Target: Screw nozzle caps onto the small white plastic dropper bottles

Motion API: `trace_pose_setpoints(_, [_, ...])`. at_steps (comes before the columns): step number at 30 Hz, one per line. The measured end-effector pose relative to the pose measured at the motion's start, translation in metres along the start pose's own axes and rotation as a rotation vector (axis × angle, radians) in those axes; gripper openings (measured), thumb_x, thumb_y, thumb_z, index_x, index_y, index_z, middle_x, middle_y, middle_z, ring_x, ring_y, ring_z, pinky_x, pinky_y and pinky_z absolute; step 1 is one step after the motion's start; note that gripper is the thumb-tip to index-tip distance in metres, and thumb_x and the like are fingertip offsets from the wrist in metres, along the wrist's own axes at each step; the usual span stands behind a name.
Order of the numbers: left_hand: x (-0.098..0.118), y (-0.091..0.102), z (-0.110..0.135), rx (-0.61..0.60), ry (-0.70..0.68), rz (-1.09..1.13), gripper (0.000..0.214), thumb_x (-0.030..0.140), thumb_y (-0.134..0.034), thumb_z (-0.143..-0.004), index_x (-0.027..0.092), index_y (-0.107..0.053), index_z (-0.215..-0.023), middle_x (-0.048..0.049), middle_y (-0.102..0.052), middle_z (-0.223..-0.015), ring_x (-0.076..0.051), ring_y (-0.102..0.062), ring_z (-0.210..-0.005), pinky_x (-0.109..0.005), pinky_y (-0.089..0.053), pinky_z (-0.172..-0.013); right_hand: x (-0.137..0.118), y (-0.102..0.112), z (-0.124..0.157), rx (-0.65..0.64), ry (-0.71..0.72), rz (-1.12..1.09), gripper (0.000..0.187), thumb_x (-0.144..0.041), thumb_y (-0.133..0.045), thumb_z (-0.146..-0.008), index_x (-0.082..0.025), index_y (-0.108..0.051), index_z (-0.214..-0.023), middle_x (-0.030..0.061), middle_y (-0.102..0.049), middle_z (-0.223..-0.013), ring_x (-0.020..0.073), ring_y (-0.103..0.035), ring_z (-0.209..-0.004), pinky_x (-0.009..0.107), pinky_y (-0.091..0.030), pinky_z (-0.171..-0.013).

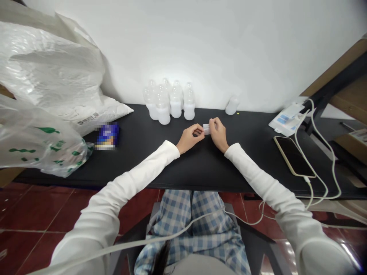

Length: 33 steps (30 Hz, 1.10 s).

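Note:
A small clear-and-white plastic piece, which looks like a bottle top (206,129), is between my two hands above the black table. My left hand (190,137) is closed in a pinch, thumb and fingertips at the piece's left end. From the right, my right hand (219,135) grips it, its fingers covering that end. Several white baby bottles (163,114) with clear domed tops stand grouped behind my left hand. Alone against the wall, a shorter white bottle (231,105) without a clear dome leans slightly, beyond my right hand.
Large white plastic bags (51,72) and a clear bag with green print (48,141) fill the left end. Near them lies a blue packet (107,135). On the right are a phone (294,156) with a white cable (334,164) and a white-and-blue package (288,118).

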State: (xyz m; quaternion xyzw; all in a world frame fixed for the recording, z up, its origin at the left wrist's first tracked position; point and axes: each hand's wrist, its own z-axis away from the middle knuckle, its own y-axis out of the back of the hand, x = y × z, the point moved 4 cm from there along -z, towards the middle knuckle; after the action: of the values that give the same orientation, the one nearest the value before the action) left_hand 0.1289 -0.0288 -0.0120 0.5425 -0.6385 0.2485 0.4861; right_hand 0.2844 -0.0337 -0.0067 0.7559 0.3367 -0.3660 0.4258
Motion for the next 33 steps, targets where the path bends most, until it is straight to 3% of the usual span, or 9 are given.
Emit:
trace_pose_setpoints(10, [-0.004, 0.000, 0.001, 0.062, 0.151, 0.066, 0.016, 0.021, -0.066, -0.077, 0.019, -0.051, -0.070, 0.0073, -0.051, -0.064, -0.008, -0.045, -0.061, -0.024, -0.037, -0.063, -0.009, -0.003, 0.005, -0.054, 0.073, 0.062, 0.036, -0.055, -0.041, -0.093, -0.026, -0.036, -0.071, -0.0046, -0.044, -0.061, 0.0138, -0.040, -0.058, 0.029, -0.031, -0.062])
trace_pose_setpoints(15, [-0.011, -0.001, -0.001, 0.046, 0.192, 0.137, 0.019, 0.021, -0.063, -0.081, 0.020, -0.048, -0.069, 0.0064, -0.054, -0.062, -0.008, -0.050, -0.062, -0.024, -0.039, -0.065, -0.016, -0.002, 0.007, -0.049, 0.136, 0.134, 0.036, -0.051, -0.041, -0.094, -0.025, -0.033, -0.070, -0.0044, -0.043, -0.060, 0.0132, -0.036, -0.056, 0.029, -0.029, -0.061])
trace_pose_setpoints(22, [-0.013, -0.001, -0.006, -0.007, 0.276, 0.217, 0.026, 0.021, -0.064, -0.086, 0.020, -0.045, -0.068, 0.0063, -0.055, -0.059, -0.008, -0.054, -0.059, -0.023, -0.044, -0.065, -0.018, 0.001, 0.004, -0.051, 0.279, 0.321, 0.031, -0.049, -0.044, -0.091, -0.025, -0.042, -0.071, -0.0024, -0.043, -0.056, 0.0141, -0.040, -0.051, 0.029, -0.023, -0.059])
trace_pose_setpoints(33, [-0.017, -0.002, -0.007, -0.118, 0.228, 0.286, 0.025, 0.031, -0.070, -0.086, 0.018, -0.052, -0.073, 0.0034, -0.063, -0.067, -0.008, -0.061, -0.065, -0.023, -0.048, -0.070, -0.015, 0.010, -0.004, -0.157, 0.528, 0.489, 0.027, -0.043, -0.048, -0.085, -0.024, -0.050, -0.066, 0.0004, -0.053, -0.053, 0.0149, -0.048, -0.053, 0.029, -0.027, -0.057])
